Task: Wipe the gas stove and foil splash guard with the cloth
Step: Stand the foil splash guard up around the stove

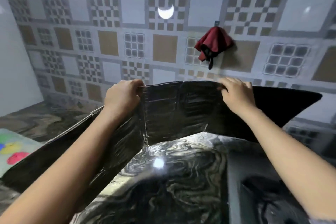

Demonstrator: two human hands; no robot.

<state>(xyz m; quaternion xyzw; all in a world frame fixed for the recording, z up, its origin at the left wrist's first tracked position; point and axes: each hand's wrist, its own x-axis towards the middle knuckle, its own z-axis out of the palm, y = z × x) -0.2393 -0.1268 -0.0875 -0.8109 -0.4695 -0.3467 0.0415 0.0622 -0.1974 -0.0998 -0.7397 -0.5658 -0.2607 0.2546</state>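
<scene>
— Well, what's lower right?
— Too blurred to tell. Left hand (pixel 123 96) and right hand (pixel 236 94) grip the foil splash guard (pixel 181 109) by its top edge; upright on the counter (pixel 172 178), spanning left-right.

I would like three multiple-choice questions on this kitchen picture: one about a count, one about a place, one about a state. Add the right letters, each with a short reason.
1. How many hands grip the top edge of the foil splash guard?
A) none B) one C) two

2. Where is the red cloth?
A) lying inside the splash guard B) hanging from a hook on the tiled wall C) tucked under the splash guard

3. How does the splash guard stand?
A) rolled into a tube B) upright, its panels opened out C) flat, folded shut

Answers:
1 C: the left hand and the right hand both hold its top edge.
2 B: the cloth droops from the hook, above the guard.
3 B: its panels meet at angled creases.
</scene>
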